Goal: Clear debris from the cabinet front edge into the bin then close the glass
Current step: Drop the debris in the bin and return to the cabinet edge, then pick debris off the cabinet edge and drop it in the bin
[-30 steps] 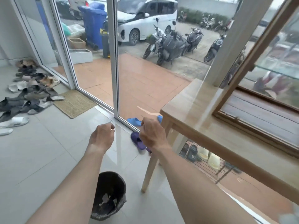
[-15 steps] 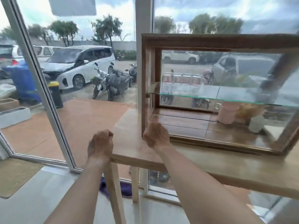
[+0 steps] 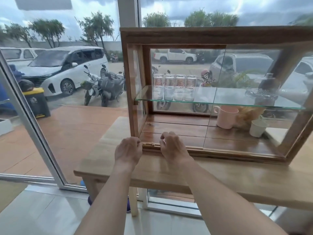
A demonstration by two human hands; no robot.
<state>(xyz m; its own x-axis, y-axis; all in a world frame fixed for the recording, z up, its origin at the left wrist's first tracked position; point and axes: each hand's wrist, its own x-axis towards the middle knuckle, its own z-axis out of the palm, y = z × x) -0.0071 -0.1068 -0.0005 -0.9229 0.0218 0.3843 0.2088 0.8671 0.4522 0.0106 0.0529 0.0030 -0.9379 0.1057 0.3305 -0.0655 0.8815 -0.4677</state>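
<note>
Wood makes up the long pale table (image 3: 254, 180), and on it is set the brown wooden cabinet with glass sides (image 3: 203, 36). Inside, a clear glass shelf (image 3: 237, 103) is seen, with four clear glass jars (image 3: 175, 87) on it, and a pink mug (image 3: 226, 117) and a small white cup (image 3: 257, 128) below. The sliding glass pane (image 3: 254, 99) is pushed to the right, so the left half is open.

Both hands are held at the cabinet's front edge. The left hand (image 3: 127, 150) is curled, with fingertips pinched at the small tan bits of debris (image 3: 149, 144) in the front track. The right hand (image 3: 172, 146) is bent like a claw just beside the bits; whether anything is held in it cannot be told.

Bits could be dropped on the floor on the way to the bin if the pinch is loose. Bits left in the track could jam the glass when it is slid shut.

No bin is seen in this view. The right end of the cabinet is cut off, and the debris is too small to name.
</note>
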